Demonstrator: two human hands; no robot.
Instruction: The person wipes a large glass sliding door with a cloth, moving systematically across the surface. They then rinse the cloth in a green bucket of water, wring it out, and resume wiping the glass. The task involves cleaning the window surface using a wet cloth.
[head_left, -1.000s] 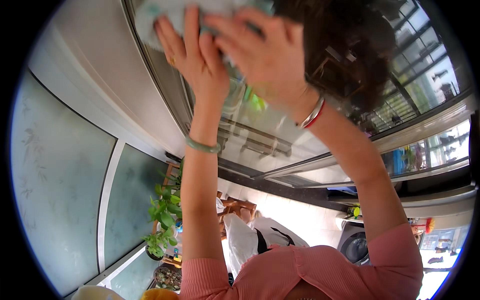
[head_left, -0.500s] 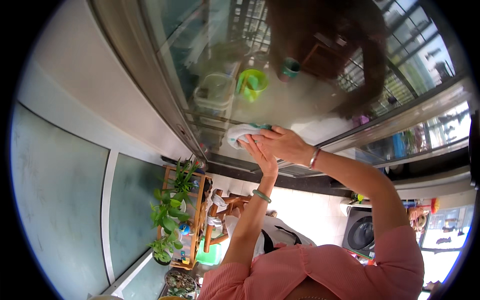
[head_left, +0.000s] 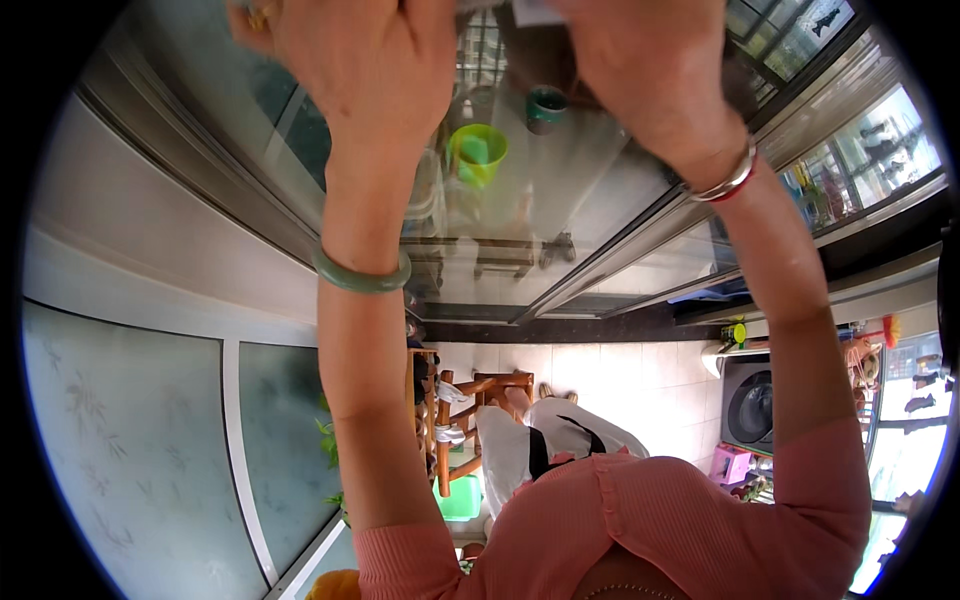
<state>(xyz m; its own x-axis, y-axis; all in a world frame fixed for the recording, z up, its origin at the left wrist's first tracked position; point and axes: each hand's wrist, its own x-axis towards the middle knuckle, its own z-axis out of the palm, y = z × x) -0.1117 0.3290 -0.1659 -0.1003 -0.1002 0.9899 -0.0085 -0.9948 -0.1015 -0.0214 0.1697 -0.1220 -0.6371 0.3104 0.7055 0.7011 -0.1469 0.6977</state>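
Against the glass pane [head_left: 560, 200], both hands have climbed back up since half a second ago; left hand [head_left: 370, 60] and right hand [head_left: 650, 70] press a white cloth [head_left: 530, 12] beyond their fingertips, grip hidden, wiping apparently continuing

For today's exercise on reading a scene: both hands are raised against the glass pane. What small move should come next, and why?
Probably draw both hands down the glass pane together. The left hand and right hand sit at the very top of the view, pressing a pale cloth that barely shows, while the stretch of pane below them lies within reach.
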